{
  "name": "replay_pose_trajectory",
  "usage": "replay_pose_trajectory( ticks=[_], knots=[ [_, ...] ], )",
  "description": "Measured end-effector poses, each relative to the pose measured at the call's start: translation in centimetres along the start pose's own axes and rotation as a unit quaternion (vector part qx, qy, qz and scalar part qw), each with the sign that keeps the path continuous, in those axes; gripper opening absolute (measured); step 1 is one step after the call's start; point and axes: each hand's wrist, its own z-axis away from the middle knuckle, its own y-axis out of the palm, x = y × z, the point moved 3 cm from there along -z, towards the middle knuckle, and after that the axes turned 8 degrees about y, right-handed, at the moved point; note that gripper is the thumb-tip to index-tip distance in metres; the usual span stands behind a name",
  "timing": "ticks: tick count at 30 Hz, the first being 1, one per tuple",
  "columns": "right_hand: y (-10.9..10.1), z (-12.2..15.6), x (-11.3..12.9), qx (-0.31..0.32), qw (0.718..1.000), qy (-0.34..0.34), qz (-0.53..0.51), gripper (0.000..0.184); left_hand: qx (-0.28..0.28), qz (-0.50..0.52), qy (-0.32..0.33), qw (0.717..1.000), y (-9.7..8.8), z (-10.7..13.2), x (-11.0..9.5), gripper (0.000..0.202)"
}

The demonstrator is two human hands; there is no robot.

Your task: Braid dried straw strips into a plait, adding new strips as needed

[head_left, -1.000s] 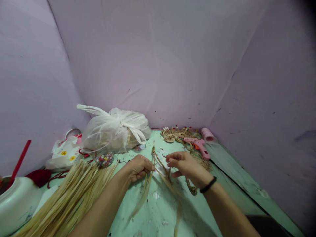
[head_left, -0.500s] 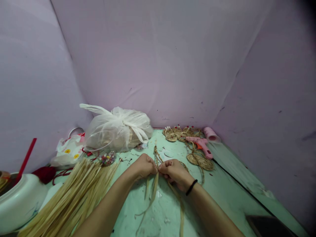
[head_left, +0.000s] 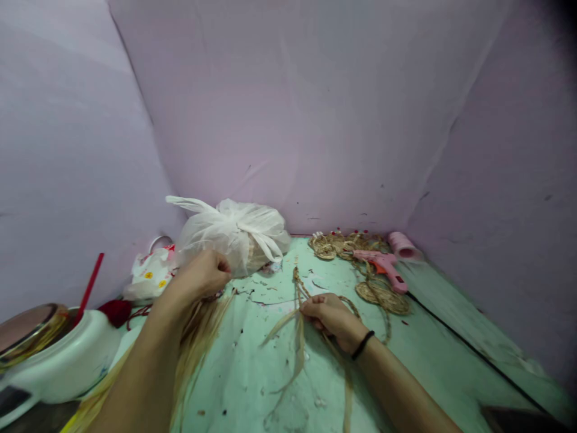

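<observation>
My right hand (head_left: 331,319) is closed in a pinch on a thin braided cord (head_left: 296,278) of tan dried fibre. Loose strips (head_left: 299,346) hang from the pinch towards me. My left hand (head_left: 207,275) is over the far end of a bundle of pale dried fibre strips (head_left: 198,346), in front of the tied plastic bag (head_left: 234,231). Its fingers are curled together, and whatever they may hold is hidden. The left forearm covers much of the bundle.
A pink glue gun (head_left: 382,266) lies at the right, its black cable (head_left: 478,355) running forward. Coiled braided pieces (head_left: 383,297) and a pink thread spool (head_left: 404,246) are around it. At the left stands a white pot (head_left: 85,361) with a red stick (head_left: 89,287).
My left hand has left the braided cord and moved left to the fibre bundle. The right hand still pinches the cord. The view has turned slightly left.
</observation>
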Motion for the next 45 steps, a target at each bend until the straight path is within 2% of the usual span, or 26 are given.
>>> replay_pose_trajectory(
  ticks=[3, 5, 7, 11, 16, 20, 23, 26, 30, 35, 42, 45],
  knots=[
    [0.0, -0.2, -0.2, 0.007, 1.000, 0.001, 0.002, 0.017, 0.069, -0.036, -0.021, 0.997, -0.2, 0.8, 0.7, 0.009],
    [0.1, -0.3, -0.3, 0.012, 1.000, 0.001, 0.001, 0.016, 0.078, -0.070, -0.038, 0.994, 0.7, 0.6, 0.7, 0.008],
    [0.1, -0.3, -0.3, 0.012, 1.000, 0.003, 0.000, 0.016, 0.073, -0.109, -0.062, 0.989, 1.9, 0.0, 0.6, 0.005],
    [0.1, -0.2, -0.2, 0.009, 1.000, 0.002, 0.004, 0.016, 0.036, -0.138, -0.112, 0.983, 3.9, -0.8, 0.6, 0.018],
    [0.1, -0.1, -0.1, 0.014, 1.000, -0.003, 0.008, 0.017, -0.002, -0.143, -0.128, 0.981, 4.9, -1.0, 0.7, 0.024],
    [0.1, -0.2, -0.2, 0.023, 1.000, -0.002, 0.005, 0.016, -0.017, -0.140, -0.101, 0.985, 4.3, -0.8, -0.3, 0.015],
    [0.1, -0.3, -0.2, 0.027, 1.000, -0.005, 0.001, 0.015, 0.027, -0.061, -0.013, 0.998, 4.2, -0.6, -2.3, 0.014],
    [0.0, -0.2, -0.1, 0.039, 0.999, -0.010, -0.017, 0.014, 0.084, 0.037, 0.064, 0.994, 5.5, -0.3, -4.5, 0.016],
    [-0.1, -0.1, 0.1, 0.050, 0.998, -0.011, -0.040, 0.013, 0.083, 0.027, 0.091, 0.992, 8.3, -0.3, -6.4, 0.019],
    [-0.2, -0.1, 0.0, 0.059, 0.997, -0.013, -0.045, 0.011, 0.085, 0.044, 0.089, 0.991, 10.3, -0.5, -6.5, 0.019],
    [-0.3, -0.4, 0.0, 0.053, 0.997, -0.006, -0.047, 0.011, 0.049, 0.042, 0.084, 0.994, 10.5, -0.9, -5.9, 0.017],
    [-0.3, -0.3, 0.1, 0.052, 0.998, -0.007, -0.045, 0.012, 0.072, 0.090, 0.101, 0.988, 10.7, -0.8, -6.1, 0.016]
  ],
)
